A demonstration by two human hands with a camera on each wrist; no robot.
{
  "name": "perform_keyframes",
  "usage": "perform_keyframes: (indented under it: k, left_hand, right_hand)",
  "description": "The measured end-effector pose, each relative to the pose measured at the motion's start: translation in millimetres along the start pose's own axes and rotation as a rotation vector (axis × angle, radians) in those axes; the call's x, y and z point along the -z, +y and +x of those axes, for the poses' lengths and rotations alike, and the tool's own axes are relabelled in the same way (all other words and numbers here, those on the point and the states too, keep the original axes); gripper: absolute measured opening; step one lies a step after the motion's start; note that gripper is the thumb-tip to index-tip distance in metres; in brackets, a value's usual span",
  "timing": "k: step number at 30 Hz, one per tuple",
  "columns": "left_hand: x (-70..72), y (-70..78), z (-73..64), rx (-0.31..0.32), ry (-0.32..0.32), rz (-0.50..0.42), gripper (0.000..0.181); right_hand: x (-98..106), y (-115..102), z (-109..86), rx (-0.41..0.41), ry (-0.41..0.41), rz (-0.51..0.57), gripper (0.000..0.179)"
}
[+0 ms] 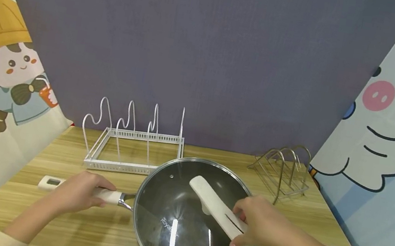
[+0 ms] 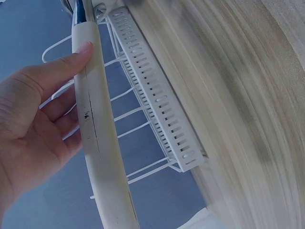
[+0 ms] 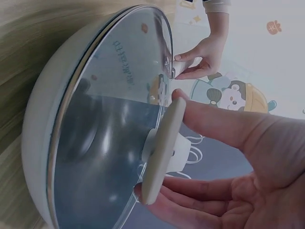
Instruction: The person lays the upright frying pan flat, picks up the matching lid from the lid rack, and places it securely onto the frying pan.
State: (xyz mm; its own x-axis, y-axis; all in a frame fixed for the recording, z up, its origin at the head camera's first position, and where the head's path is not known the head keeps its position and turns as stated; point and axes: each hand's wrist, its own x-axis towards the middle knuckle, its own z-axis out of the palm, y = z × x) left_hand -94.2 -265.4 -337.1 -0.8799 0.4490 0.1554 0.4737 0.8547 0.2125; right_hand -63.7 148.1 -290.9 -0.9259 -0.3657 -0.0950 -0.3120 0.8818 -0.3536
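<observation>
A cream pan (image 3: 40,119) with a long handle (image 1: 110,196) sits on the wooden table under a glass lid (image 1: 163,230). My left hand (image 1: 80,192) holds that handle near the pan, thumb on one side and fingers on the other, as the left wrist view (image 2: 43,105) hand shows. Across the lid lies a long cream lid handle (image 1: 216,209). Its near right end is pinched between the thumb and fingers of my right hand (image 1: 263,223). In the right wrist view the lid rests on the pan's rim.
Behind the pan to the left stands a white wire rack (image 1: 115,166) with upright loops. A smaller metal wire rack (image 1: 283,172) is at the back right. A dark grey panel (image 1: 209,55) rises behind the wooden table (image 1: 96,236), with cartoon-printed sheets at both sides.
</observation>
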Motion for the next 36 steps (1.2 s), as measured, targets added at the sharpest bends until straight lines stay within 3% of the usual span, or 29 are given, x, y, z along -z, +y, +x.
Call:
perform_keyframes:
  k: [10,18,26,36]
  left_hand:
    - [-1.9,-4.3,1.1,0.006,-0.027,-0.012,0.035]
    - [-0.3,-4.4,2.0,0.02,-0.039,-0.03,0.036]
    - [0.7,-2.0,1.6,0.056,-0.047,-0.034,0.035]
    - [0.4,-2.9,2.8,0.053,-0.045,-0.038,0.035]
  right_hand:
    - [-4.8,10.8,1.0,0.057,0.018,-0.039,0.049]
    - [0.2,22.8,5.2,0.066,-0.003,0.063,0.047]
    - [4.9,38.5,13.5,0.165,-0.021,0.086,0.05]
    - [16.1,44.8,26.5,0.14,-0.054,0.066,0.051]
